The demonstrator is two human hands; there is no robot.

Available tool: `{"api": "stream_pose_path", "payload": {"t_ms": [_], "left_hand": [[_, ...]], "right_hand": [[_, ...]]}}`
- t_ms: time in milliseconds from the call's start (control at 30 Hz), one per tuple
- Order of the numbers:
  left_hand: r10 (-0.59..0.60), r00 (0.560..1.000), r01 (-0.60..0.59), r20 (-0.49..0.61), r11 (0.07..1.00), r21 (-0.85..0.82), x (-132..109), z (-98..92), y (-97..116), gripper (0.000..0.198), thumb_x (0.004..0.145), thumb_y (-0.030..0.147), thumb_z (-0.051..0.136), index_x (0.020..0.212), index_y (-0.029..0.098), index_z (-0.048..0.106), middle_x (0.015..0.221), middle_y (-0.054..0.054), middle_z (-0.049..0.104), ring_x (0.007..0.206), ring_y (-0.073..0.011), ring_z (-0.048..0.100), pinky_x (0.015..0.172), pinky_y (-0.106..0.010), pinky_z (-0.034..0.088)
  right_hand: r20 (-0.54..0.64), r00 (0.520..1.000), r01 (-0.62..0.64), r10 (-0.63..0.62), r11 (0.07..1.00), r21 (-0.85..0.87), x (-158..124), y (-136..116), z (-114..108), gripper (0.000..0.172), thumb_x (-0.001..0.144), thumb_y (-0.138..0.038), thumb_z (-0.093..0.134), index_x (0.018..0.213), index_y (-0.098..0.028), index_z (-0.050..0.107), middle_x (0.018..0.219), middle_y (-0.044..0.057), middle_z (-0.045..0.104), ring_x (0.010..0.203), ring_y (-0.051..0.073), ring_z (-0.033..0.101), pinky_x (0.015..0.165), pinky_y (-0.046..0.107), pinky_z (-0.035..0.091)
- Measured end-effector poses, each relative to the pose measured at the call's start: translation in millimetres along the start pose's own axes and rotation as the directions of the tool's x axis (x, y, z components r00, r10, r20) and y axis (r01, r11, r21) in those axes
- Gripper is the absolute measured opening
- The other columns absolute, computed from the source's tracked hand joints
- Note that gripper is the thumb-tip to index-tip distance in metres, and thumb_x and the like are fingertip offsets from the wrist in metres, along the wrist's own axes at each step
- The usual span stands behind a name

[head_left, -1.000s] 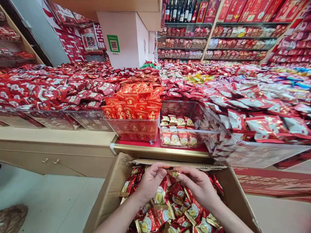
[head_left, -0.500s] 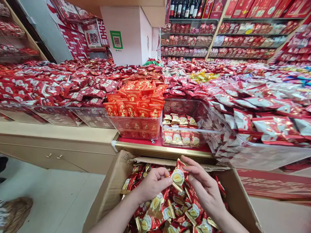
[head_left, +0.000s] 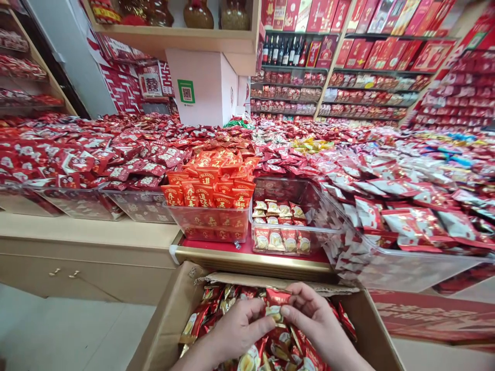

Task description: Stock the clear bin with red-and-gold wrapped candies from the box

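Pinching one wrapped candy [head_left: 277, 296], the right hand [head_left: 315, 322] holds it by its right side between thumb and fingertips, just above the far edge of the box [head_left: 176, 304]. The left hand [head_left: 240, 327] stands at the candy's left side, thumb and forefinger narrowly spaced; contact cannot be confirmed. Compared with half a second ago, the candy lies flatter and the right fingers are more curled, which suggests turning in the fingers rather than release. The candy's long axis appears to run away from the person: plain red end toward the counter [head_left: 249, 262], printed side upward, near end partly hidden by the fingers. Loose candies [head_left: 247, 358] fill the box below. Beyond, at the counter's front edge, a clear bin [head_left: 294, 226] contains small rows of candies [head_left: 284, 240]; a bin of red packets [head_left: 209, 193] stands just left.
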State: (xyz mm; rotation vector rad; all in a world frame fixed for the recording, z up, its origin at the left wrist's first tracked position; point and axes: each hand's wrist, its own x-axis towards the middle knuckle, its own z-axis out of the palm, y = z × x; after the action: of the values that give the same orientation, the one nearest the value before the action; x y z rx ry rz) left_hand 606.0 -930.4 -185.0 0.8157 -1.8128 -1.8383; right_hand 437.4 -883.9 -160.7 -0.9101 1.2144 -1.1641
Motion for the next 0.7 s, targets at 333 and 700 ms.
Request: {"api": "stream_pose_path", "payload": {"t_ms": [333, 700], "left_hand": [[0.012, 0.999, -0.014, -0.044, 0.999, -0.041, -3.4, 3.0, 3.3, 0.049, 0.071, 0.059, 0.049, 0.079, 0.012, 0.061, 0.056, 0.005, 0.038, 0.052, -0.0084, 0.031, 0.048, -0.021, 0.023], [-0.059, 0.998, 0.06, -0.016, 0.995, 0.081, 5.2, 7.9, -22.8, 0.043, 0.072, 0.053, 0.048, 0.077, 0.013, 0.062, 0.053, 0.006, 0.039, 0.049, -0.0078, 0.032, 0.045, -0.02, 0.023]], "right_hand": [[0.001, 0.909, 0.357, -0.417, 0.776, -0.521, -13.2, -66.1, 12.6, 0.013, 0.079, -0.032, 0.053, 0.08, -0.02, 0.057, 0.073, 0.001, 0.058, 0.067, 0.013, 0.054, 0.061, 0.023, 0.043], [-0.213, 0.945, -0.187, -0.25, 0.124, -0.974, 190.5, -179.0, 23.3, 0.015, 0.078, -0.019, 0.052, 0.089, -0.011, 0.057, 0.089, 0.01, 0.063, 0.084, 0.018, 0.059, 0.068, 0.027, 0.045]]}}
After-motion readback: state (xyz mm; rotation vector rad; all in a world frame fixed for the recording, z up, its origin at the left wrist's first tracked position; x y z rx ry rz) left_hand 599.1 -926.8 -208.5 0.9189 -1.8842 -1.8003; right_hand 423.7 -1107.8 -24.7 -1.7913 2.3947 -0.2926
